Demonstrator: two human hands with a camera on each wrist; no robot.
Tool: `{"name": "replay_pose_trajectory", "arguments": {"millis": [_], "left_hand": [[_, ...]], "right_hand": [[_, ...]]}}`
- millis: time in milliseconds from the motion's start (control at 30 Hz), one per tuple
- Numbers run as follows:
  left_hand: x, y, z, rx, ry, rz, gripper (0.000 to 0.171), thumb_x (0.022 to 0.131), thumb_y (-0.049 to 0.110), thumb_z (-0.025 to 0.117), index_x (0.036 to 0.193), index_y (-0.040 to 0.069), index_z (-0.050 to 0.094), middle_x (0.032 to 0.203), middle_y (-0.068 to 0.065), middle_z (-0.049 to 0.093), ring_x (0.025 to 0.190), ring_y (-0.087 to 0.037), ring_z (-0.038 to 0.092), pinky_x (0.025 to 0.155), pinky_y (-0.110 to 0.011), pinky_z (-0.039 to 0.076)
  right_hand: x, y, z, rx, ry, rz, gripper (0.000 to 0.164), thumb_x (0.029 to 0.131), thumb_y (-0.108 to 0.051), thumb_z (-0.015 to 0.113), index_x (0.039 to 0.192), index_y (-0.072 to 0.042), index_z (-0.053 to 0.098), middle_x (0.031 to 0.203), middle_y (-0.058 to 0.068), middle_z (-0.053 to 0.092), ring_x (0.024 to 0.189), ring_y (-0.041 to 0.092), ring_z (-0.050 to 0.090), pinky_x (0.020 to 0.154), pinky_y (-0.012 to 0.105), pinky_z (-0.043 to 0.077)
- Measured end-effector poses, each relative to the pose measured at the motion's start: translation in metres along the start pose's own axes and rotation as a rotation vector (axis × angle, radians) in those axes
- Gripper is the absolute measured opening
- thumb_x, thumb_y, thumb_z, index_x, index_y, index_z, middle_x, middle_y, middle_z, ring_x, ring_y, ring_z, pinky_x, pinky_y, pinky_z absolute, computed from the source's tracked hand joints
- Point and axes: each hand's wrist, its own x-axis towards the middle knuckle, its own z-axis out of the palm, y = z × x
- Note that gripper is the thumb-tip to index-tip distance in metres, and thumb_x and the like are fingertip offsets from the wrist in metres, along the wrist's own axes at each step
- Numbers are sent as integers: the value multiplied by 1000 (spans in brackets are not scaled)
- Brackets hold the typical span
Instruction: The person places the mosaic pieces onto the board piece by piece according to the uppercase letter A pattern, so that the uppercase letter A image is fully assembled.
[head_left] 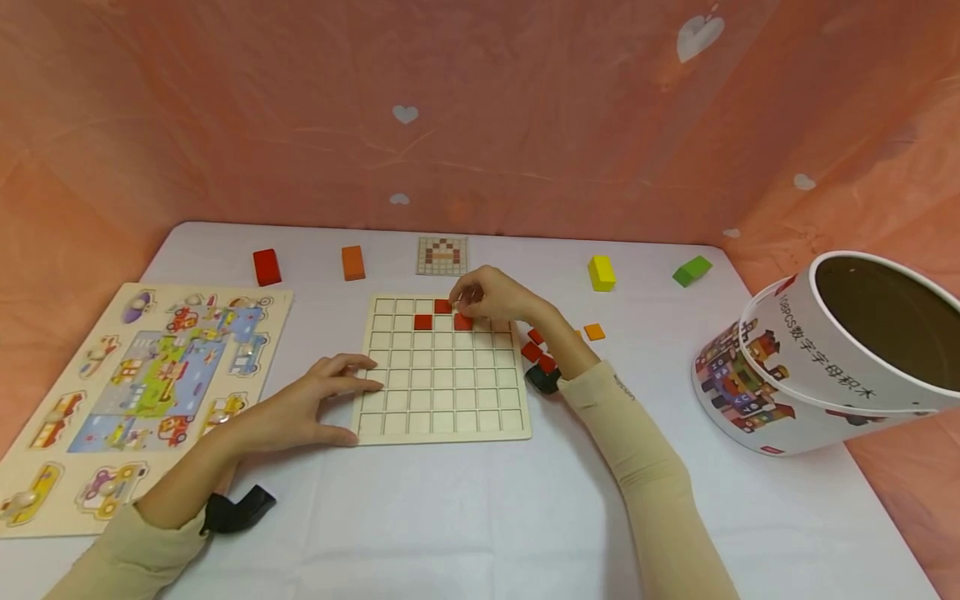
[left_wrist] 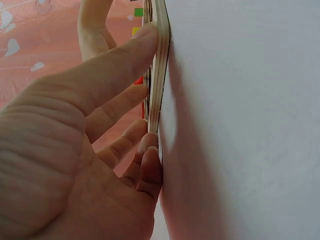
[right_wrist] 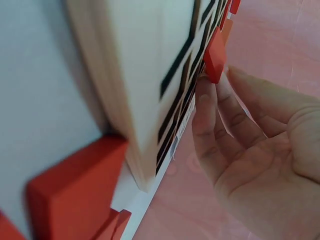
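Pale wooden grid board [head_left: 442,381]: one. Square red tiles [head_left: 422,322]: three at its twelve o'clock, at least three at three. One red rectangular block [head_left: 266,267], one orange [head_left: 353,263], one yellow [head_left: 602,273], one green [head_left: 692,271].

The grid board [head_left: 441,400] looks like smooth layered wood, the red tiles [head_left: 423,322] smooth and matt, the white table covering [head_left: 420,525] matt cloth, and the bucket [head_left: 806,387] smooth plastic.

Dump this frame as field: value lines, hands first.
left hand: touches left side of grid board
right hand: pinches red tile near the board's far edge
on board: two more red tiles visible
right of board: loose red tiles, orange tiles
behind board: patterned card, red block, orange block, yellow block, green block
left: vehicle puzzle
right: white bucket
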Motion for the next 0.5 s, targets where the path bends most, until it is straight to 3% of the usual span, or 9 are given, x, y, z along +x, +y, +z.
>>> {"name": "replay_pose_trajectory", "arguments": {"millis": [300, 500], "left_hand": [[-1, 0, -1, -5, 3, -2, 62, 77, 25, 86, 133, 10, 63, 149, -9, 38, 139, -37, 26, 107, -63, 29], [0, 0, 0, -11, 1, 1, 63, 77, 26, 86, 133, 10, 63, 149, -9, 38, 139, -37, 26, 107, -63, 29]], "right_hand": [[-5, 2, -1, 21, 56, -44, 16, 94, 2, 64, 107, 10, 69, 91, 17, 72, 86, 27, 68, 82, 33, 53], [-23, 8, -10, 67, 119, -17, 21, 94, 0, 65, 112, 11, 67, 100, 18, 72, 94, 29, 69, 88, 37, 52]]}}
